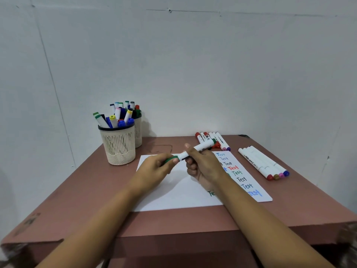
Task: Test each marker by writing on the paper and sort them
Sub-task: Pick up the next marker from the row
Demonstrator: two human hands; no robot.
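Looks like cap work on the green marker (203,146): right grip (202,167) wrapped around the white barrel, left grip (154,169) pinching the green cap (171,159) at the near-left end. Coming off or going on? Hard to say, too much finger in the way. Same advice either way:

- Hold the barrel steady in the right grip.
- Push or pull straight along the marker's own line, no sideways wrenching.
- Keep the tip end away from skin and sleeves.
- If closing, press until fully seated.

Location-wise:

- Marker up in the air above the paper (173,190), apparently not touching it. Spans both grips, far end poking out up and to the right past the right grip.
- Paper flat on the table (77,200), directly beneath both grips.
- Column of "Test" words just right of the right grip, plus a bit of green lettering peeking out from under that forearm.

For sorting:

- One laid-out row (222,142) just beyond the marker's far end.
- A second row (260,163) well off to the right of the right grip.
- More markers standing in the cups (119,147), beyond and left of the left grip.
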